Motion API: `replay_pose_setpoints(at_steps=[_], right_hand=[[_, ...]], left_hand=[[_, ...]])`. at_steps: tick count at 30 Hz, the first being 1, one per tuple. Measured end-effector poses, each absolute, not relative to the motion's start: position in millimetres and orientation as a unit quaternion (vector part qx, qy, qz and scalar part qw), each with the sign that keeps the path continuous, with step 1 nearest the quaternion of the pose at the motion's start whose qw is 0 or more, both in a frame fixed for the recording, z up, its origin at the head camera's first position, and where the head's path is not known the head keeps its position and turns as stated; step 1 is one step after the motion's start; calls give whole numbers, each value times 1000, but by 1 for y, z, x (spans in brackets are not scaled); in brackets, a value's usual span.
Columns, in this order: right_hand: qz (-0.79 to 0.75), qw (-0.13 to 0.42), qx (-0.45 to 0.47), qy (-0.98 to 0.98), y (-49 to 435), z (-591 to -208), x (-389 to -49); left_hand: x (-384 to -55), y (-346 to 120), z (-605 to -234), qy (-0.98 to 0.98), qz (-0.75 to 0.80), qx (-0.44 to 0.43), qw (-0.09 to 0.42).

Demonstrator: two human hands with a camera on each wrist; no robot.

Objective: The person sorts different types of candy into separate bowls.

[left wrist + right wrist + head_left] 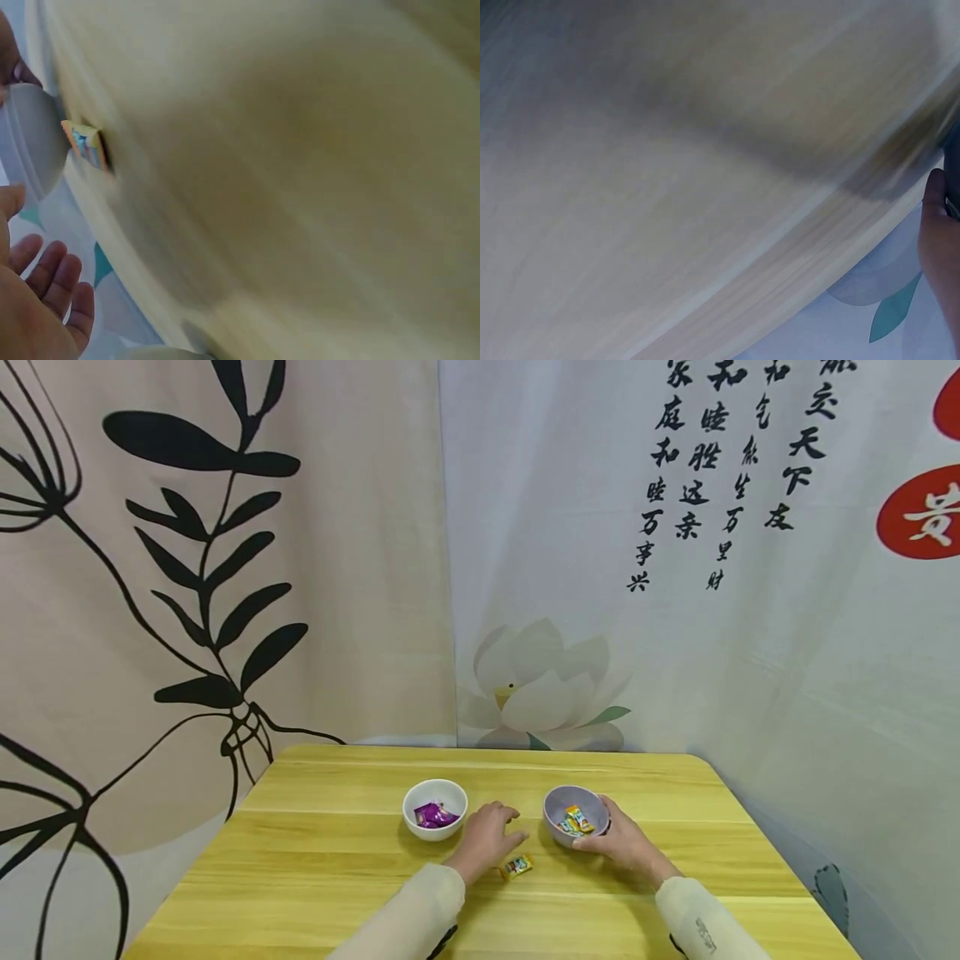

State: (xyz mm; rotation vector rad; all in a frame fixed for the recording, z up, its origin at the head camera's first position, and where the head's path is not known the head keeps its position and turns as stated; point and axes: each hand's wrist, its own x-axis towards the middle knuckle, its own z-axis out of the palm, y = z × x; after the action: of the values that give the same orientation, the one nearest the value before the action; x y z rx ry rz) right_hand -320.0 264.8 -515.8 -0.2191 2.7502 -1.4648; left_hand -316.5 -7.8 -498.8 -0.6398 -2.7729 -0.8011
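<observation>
My right hand (624, 840) grips the side of a greyish-purple bowl (557, 803), thumb in front and fingers behind. Inside that bowl lie a few yellow-and-blue wrapped candies (576, 819). My left hand (484, 840) is above the table between the two bowls, its fingers loosely spread and holding nothing; the left wrist view shows its open palm (30, 307). A single yellow wrapped candy (517, 867) lies on the table just below the left hand's thumb. To the left, a white bowl (409, 814) holds purple wrapped candy (435, 815).
The bowls stand on a light wood-grain table (315, 860) with rounded far corners. Behind it hangs a printed cloth (375, 568) with dark plants, a pale lotus and written characters. In the right wrist view, mostly tabletop shows, with the right hand (939, 244) at the edge.
</observation>
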Motion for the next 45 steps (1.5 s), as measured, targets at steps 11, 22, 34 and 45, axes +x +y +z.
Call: replay_pose_setpoints(at_steps=[11, 22, 34, 45], right_hand=[[-463, 13, -66, 884, 264, -514, -318], [-460, 13, -70, 885, 265, -516, -320], [-462, 16, -62, 884, 266, -519, -322], [-455, 15, -63, 888, 265, -518, -321]], left_hand=[[-304, -23, -517, -935, -243, -244, 82], [-294, -26, -532, -935, -223, -263, 89], [-292, -25, -532, -935, -191, -280, 106], [-293, -25, -531, -933, -194, -284, 107]])
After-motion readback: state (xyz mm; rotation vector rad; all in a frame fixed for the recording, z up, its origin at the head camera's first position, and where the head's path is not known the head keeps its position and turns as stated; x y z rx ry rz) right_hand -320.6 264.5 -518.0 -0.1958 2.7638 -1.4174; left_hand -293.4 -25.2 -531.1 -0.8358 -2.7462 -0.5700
